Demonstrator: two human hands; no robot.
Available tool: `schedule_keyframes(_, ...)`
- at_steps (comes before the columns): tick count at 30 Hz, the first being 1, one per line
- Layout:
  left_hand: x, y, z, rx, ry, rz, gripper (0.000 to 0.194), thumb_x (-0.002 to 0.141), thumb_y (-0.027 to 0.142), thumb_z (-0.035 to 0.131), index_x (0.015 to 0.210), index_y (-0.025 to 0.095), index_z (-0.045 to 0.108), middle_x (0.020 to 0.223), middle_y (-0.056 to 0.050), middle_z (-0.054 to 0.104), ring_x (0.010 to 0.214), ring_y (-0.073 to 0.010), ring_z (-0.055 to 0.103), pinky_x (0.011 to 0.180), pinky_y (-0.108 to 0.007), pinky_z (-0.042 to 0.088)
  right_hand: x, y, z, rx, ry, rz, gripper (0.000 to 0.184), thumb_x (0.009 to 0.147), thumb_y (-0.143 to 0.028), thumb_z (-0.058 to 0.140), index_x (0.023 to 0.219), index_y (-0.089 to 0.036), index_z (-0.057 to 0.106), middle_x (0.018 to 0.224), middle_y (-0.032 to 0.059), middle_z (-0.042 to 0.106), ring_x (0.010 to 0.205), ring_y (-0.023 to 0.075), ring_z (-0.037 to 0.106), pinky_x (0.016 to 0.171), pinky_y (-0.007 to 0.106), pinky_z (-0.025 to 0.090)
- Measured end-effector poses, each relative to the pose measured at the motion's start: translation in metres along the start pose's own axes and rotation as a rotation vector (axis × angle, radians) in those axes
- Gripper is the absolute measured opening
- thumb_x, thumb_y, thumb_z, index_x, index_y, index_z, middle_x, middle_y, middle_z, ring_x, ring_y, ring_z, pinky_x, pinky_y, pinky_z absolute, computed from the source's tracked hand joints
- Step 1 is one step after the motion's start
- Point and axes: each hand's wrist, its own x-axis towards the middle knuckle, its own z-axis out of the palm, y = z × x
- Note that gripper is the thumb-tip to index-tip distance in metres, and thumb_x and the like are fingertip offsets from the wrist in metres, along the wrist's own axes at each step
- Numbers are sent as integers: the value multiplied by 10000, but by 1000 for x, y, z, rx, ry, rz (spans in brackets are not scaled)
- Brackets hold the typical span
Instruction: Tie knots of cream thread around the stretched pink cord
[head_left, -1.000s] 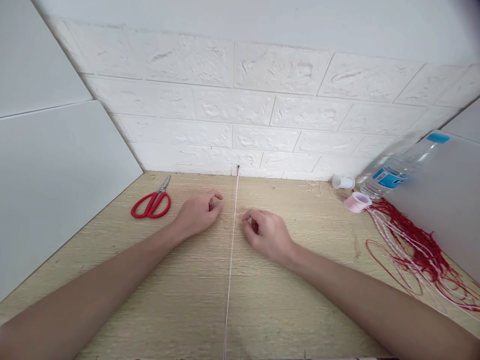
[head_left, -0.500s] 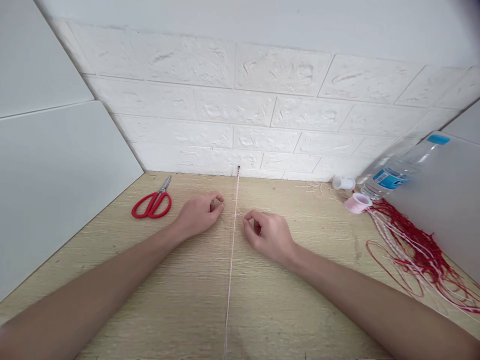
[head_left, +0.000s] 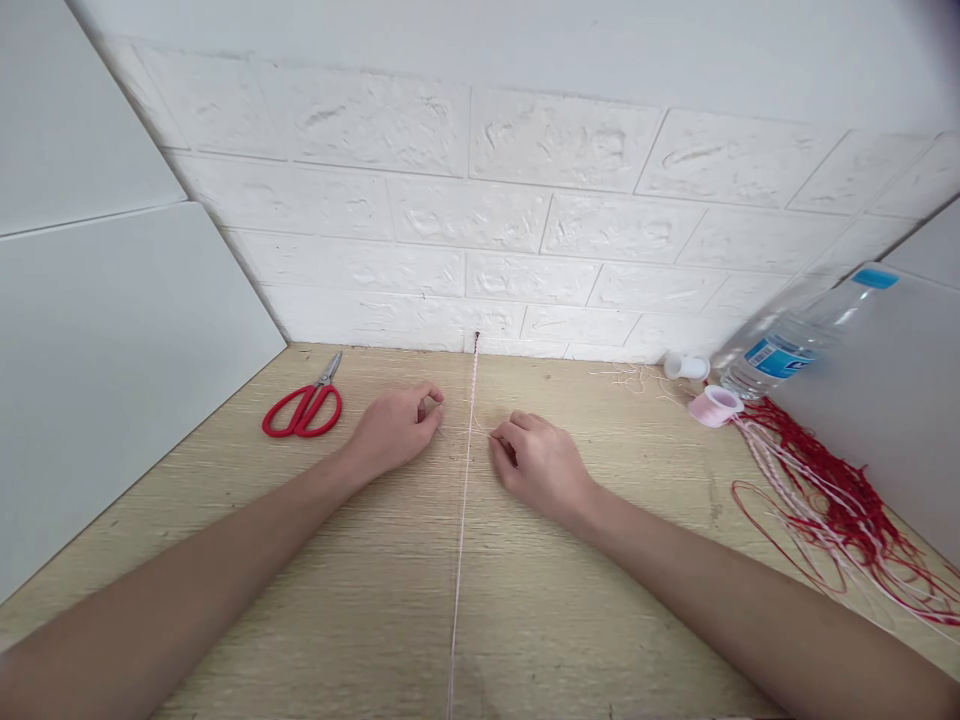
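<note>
A pale pink cord (head_left: 461,530) runs taut from a dark spot at the wall's foot toward me, with a knotted, braided-looking stretch (head_left: 474,375) at its far end. Left of the cord, my left hand (head_left: 401,425) pinches with thumb and forefinger; a very fine thread shows faintly by its fingertips. To the right, my right hand (head_left: 540,460) is closed in a pinch on a thin pale thread (head_left: 481,428) that leads to the cord just below the knotted part. Neither hand touches the main cord.
Red-handled scissors (head_left: 304,405) lie at the left, blades toward the wall. On the right are a pink thread spool (head_left: 716,406), a white spool (head_left: 686,366), a water bottle (head_left: 795,345) and a heap of red and pink cords (head_left: 847,500). A white brick-pattern wall (head_left: 585,240) closes the back.
My right hand has shifted slightly right and its fingers have closed tighter, drawing the thin thread straighter. My left hand has stayed almost in place.
</note>
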Motion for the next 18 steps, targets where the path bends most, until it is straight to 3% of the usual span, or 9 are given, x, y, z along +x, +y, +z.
schedule_keyframes(4,-1,0,0,0,-2,-5,247,887,402,473,1001,242,621,664,27,624,665,-169,573,615,-292,372,2,2,0,59,5,54,94,871,-209,520,782,-204,552,762,12,607,668,150,527,564,279,316)
schedule_keyframes(8,-1,1,-1,4,4,-8,255,878,406,478,992,236,631,663,22,627,673,-172,577,618,-297,377,3,4,-3,178,69,47,120,778,-159,563,705,-206,480,715,6,558,697,165,509,604,282,358)
schedule_keyframes(12,0,2,-1,-6,1,-6,264,884,411,463,973,233,637,686,18,641,679,-171,581,630,-300,385,2,2,-8,400,187,-185,153,707,-95,552,678,-202,447,849,51,576,839,197,524,762,337,428)
schedule_keyframes(15,0,2,-1,0,-7,-7,275,888,418,453,979,234,636,690,16,642,682,-175,580,625,-300,381,0,1,-9,555,155,-374,193,642,-61,533,668,-208,412,1003,71,623,893,209,546,811,376,444)
schedule_keyframes(18,0,2,-1,2,-11,-4,290,888,424,449,988,227,636,683,7,635,676,-180,575,616,-301,375,-2,1,-9,626,90,-422,223,615,-51,507,658,-222,370,1000,61,653,878,209,565,803,384,466)
